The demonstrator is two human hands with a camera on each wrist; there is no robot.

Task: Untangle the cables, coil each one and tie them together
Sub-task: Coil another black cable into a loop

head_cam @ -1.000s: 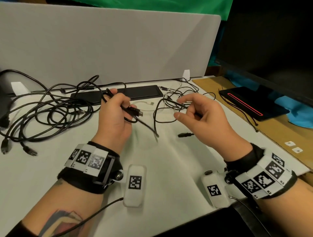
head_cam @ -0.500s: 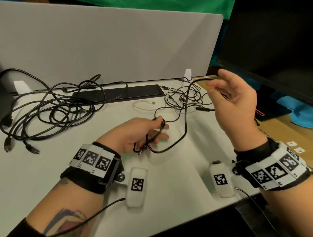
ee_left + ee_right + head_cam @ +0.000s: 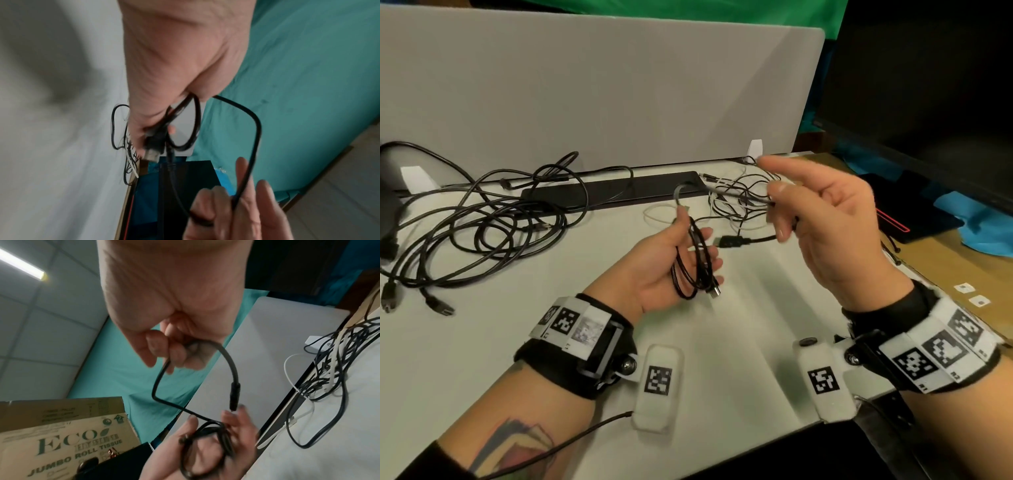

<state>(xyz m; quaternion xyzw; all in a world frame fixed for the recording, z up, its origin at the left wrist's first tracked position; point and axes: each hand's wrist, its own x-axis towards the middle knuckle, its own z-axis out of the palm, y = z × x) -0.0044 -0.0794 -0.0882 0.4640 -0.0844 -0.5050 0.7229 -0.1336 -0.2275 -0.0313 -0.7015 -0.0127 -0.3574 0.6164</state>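
Between the thumb and fingers of the left hand (image 3: pixel 671 263) a small black coil (image 3: pixel 693 270) is held, with the palm turned up. One plug (image 3: pixel 715 291) of the coil hangs out near the fingertips. From the coil the same black cable (image 3: pixel 254 129) is seen to run up in a loop to the right hand (image 3: pixel 835 226). There it is pinched by the curled fingers (image 3: pixel 176 352) and thumb, while the first finger is stuck out straight. A second plug (image 3: pixel 732 241) on the free end is seen poking out of the right hand toward the left hand. Both hands are held up over the white table (image 3: pixel 722 342), near each other but not touching.

On the table behind the right hand a small tangle (image 3: pixel 739 202) of thin black and white cables is seen. Far to the left a big tangle (image 3: pixel 482 236) of thick black cables is spread out. A flat black bar (image 3: pixel 619 192) lies along the grey wall panel (image 3: pixel 585 96). A dark screen (image 3: pixel 928 102) stands on the right.
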